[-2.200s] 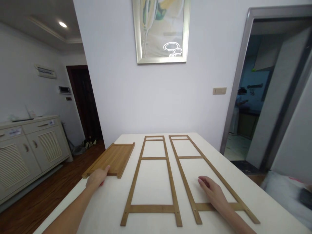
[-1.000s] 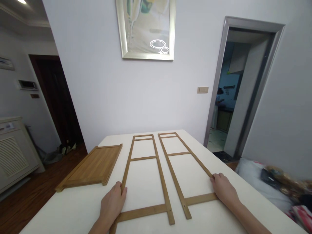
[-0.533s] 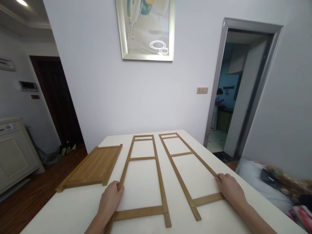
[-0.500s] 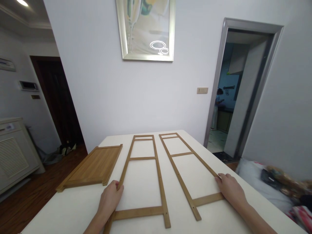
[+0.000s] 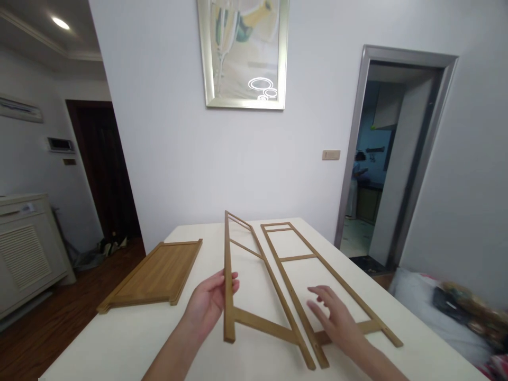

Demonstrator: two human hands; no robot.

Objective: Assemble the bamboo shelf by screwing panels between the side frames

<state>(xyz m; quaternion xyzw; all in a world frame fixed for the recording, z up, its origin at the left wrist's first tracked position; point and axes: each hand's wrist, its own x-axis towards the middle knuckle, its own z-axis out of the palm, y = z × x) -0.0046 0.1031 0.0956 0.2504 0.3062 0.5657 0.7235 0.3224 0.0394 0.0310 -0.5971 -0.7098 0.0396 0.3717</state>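
My left hand (image 5: 208,304) is closed round the left rail of a ladder-like wooden frame (image 5: 265,324). That rail is raised off the table, so the frame tilts, its right rail still low along the tabletop. A second, similar wooden frame (image 5: 298,258) lies flat just to the right. Over its near crossbar hovers my right hand (image 5: 333,317), fingers apart and holding nothing. Farther left, slatted wooden panels (image 5: 159,272), seemingly stacked, lie flat on the table.
All of this is on a white table (image 5: 190,349) pushed against a wall with a framed picture (image 5: 246,103). A louvred cabinet (image 5: 29,248) stands at left. On the right are a doorway with a person (image 5: 353,182) beyond, and a pile of bags (image 5: 420,301).
My left hand has lifted the left frame's outer rail, tilting the frame. My right hand has let go of the right frame's outer rail and moved left.
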